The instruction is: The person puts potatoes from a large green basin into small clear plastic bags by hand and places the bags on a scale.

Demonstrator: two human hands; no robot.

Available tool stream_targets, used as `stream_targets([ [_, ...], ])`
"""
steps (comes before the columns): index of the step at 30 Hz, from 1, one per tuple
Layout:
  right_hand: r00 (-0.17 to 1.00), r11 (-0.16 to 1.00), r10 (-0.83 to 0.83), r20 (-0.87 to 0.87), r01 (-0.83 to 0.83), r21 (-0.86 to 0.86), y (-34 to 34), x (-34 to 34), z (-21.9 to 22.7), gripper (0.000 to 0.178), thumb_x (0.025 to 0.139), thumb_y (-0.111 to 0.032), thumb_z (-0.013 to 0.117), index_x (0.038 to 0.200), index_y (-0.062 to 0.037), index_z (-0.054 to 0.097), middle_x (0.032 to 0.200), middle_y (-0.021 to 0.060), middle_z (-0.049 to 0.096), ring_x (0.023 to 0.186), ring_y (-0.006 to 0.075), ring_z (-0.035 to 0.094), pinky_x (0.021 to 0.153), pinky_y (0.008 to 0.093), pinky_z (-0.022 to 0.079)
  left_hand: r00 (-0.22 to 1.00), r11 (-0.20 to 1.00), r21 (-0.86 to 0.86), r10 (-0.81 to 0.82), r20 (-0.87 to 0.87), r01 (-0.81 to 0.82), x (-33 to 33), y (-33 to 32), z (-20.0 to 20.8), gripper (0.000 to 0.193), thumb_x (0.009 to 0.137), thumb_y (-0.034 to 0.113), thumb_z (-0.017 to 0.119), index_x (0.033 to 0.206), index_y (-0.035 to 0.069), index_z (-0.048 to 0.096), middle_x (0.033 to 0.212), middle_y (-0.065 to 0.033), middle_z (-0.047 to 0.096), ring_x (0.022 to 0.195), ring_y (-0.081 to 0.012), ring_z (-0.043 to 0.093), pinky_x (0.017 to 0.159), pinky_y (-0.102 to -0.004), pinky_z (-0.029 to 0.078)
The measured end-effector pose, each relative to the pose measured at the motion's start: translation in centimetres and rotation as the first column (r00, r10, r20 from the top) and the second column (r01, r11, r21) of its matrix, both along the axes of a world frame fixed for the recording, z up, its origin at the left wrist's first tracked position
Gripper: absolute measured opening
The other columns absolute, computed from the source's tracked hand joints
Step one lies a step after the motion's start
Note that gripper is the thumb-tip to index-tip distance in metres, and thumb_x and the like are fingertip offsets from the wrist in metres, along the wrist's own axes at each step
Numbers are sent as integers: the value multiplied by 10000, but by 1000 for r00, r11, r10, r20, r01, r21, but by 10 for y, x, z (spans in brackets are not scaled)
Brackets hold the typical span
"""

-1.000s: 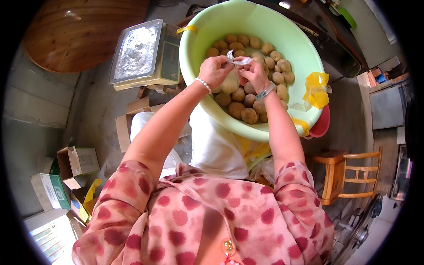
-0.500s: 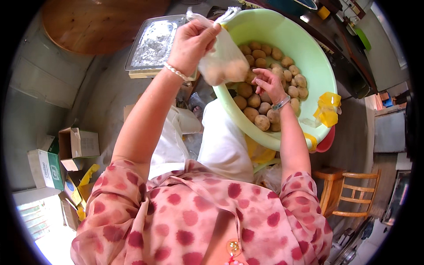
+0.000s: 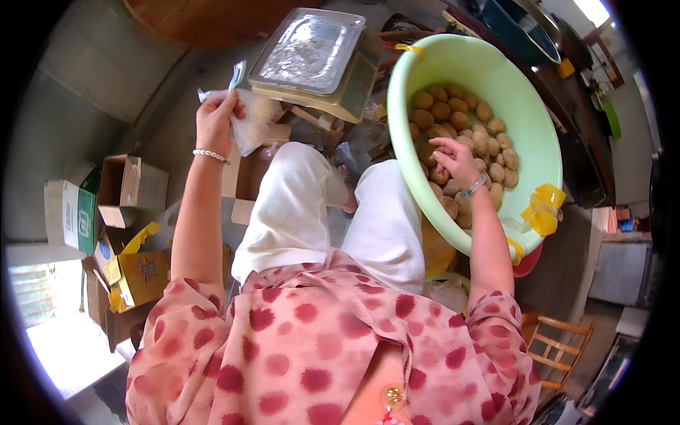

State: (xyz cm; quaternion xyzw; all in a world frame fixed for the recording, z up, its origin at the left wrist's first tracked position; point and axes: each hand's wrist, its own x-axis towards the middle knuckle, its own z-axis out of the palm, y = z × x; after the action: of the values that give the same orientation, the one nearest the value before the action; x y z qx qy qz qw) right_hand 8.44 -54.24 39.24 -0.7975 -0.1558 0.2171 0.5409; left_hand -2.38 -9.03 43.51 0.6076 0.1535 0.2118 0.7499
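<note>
My left hand (image 3: pixel 217 126) is closed on the gathered neck of a translucent plastic bag (image 3: pixel 249 131). Pale round lumps show through the bag, which hangs beside the front left corner of a scale (image 3: pixel 312 105) with a metal pan (image 3: pixel 308 51). Over on the right, my right hand (image 3: pixel 457 163) hovers above or rests lightly on the potatoes (image 3: pixel 489 145) inside a large light-green tub (image 3: pixel 405 106). Its fingers are loosely bent and apart, with nothing visible in them; whether they touch a potato I cannot tell.
An open cardboard box (image 3: pixel 244 193) sits on the floor by my left knee. More cartons (image 3: pixel 138 185) stand at the left. Yellow tape (image 3: pixel 544 210) is stuck to the tub's rim. A wooden chair (image 3: pixel 563 347) is at the lower right, and a round wooden tabletop (image 3: pixel 212 21) at the far left.
My left hand has carried the bag leftward, from beside the tub to the scale's left side. My right hand stays over the potatoes. The view has shifted, showing more of the scale.
</note>
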Motion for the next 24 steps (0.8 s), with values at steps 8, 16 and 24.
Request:
stream_targets([
  [8, 994, 992, 87, 61, -81, -94, 34, -15, 27, 408, 819, -125, 623, 1187, 6, 507, 958, 86, 618, 699, 105, 591, 654, 243, 493, 916, 924, -196, 261, -305, -329, -54, 67, -122, 129, 865, 78, 566, 807, -37, 574, 697, -80, 577, 573, -157, 555, 548, -273, 482],
  [16, 834, 849, 193, 517, 122, -514, 94, -38, 40, 641, 761, -247, 649, 1313, -70, 375, 1143, 160, 544, 980, 311, 565, 838, 372, 452, 752, 726, -313, 412, -514, -612, -72, 85, -230, 84, 834, 35, 551, 852, -45, 566, 732, -102, 609, 590, -182, 603, 469, -267, 484],
  [24, 838, 853, 166, 520, 142, -502, 99, -44, 37, 644, 769, -201, 634, 1331, -72, 348, 1173, 184, 512, 1026, 343, 536, 850, 388, 445, 640, 569, -366, 410, -649, -736, -59, 66, -279, 56, 805, -11, 533, 794, -42, 578, 723, -110, 599, 600, -186, 605, 467, -274, 486],
])
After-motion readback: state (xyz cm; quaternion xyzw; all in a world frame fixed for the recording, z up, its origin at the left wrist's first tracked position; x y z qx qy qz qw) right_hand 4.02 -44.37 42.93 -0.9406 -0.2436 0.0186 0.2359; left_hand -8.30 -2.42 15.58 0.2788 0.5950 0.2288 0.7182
